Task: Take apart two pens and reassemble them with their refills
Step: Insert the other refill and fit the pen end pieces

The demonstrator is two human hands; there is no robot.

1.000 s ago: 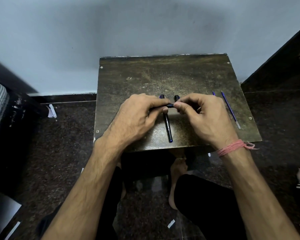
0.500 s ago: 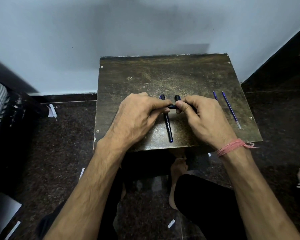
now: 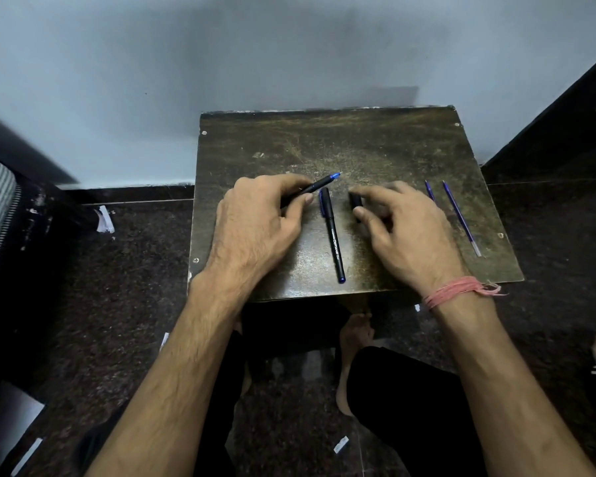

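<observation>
Single head camera looks steeply down, close over a small table [image 3: 358, 139].

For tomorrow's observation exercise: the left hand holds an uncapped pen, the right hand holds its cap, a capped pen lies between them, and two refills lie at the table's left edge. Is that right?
Not quite. In the head view the two refills lie toward the table's right edge, beyond the right hand. The rest stands: left hand holds the uncapped pen, right hand the cap, capped pen between.

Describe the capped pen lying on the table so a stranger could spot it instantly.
On the dark wooden table, look between the left hand and right hand. The capped pen lies flat there, untouched, black with white lettering, unlike the uncapped pen held in the left hand.
</observation>
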